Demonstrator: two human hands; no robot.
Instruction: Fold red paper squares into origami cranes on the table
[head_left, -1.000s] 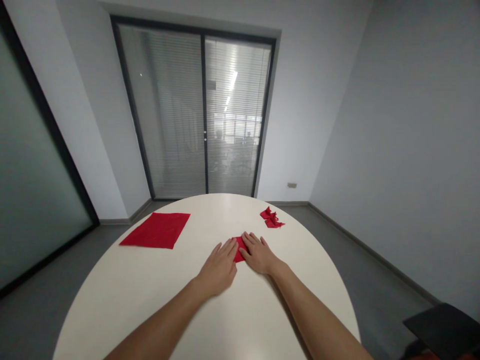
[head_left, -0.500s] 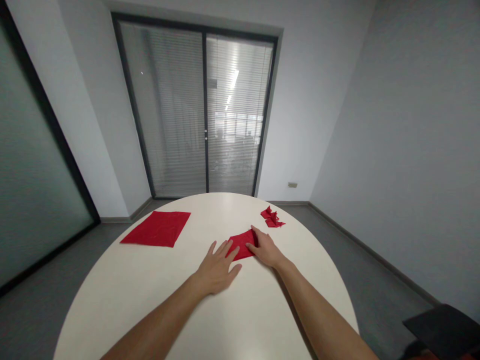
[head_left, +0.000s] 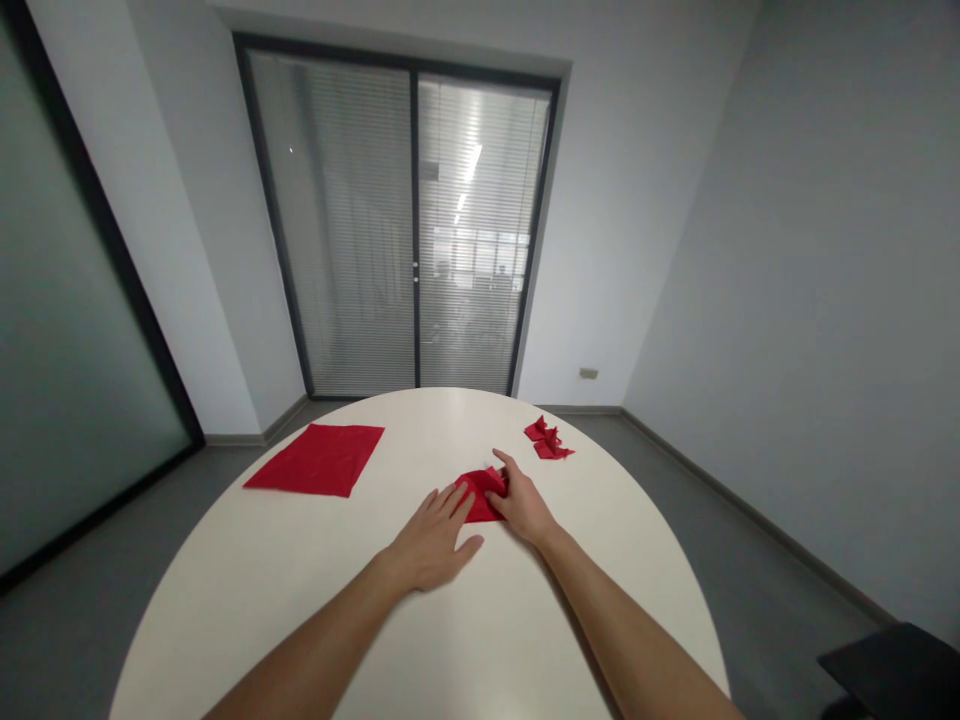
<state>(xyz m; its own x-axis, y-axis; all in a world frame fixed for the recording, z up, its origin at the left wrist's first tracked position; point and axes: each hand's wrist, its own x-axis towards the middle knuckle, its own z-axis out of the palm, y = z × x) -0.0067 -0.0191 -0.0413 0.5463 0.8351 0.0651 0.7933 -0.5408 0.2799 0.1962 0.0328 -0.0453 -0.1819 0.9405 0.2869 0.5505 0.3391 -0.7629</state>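
A piece of red cloth (head_left: 480,507) lies on the white round table between my hands. My left hand (head_left: 431,540) is open, its fingers stretched flat over the cloth's left part. At the cloth's right edge, my right hand (head_left: 523,503) pinches the fabric between thumb and fingers, and the far right corner is lifted and bent inward. The right index finger sticks out beyond the cloth. Part of the cloth is hidden under both hands.
A larger red cloth (head_left: 319,460) lies spread out at the table's far left. Several small crumpled red pieces (head_left: 550,440) sit at the far right. The round table (head_left: 375,640) reaches toward glass doors with blinds (head_left: 337,230). A black chair (head_left: 896,665) stands at lower right.
My right hand has shifted slightly left, drawing the cloth's right edge up and inward, so the cloth looks smaller. My left hand has stayed nearly still.
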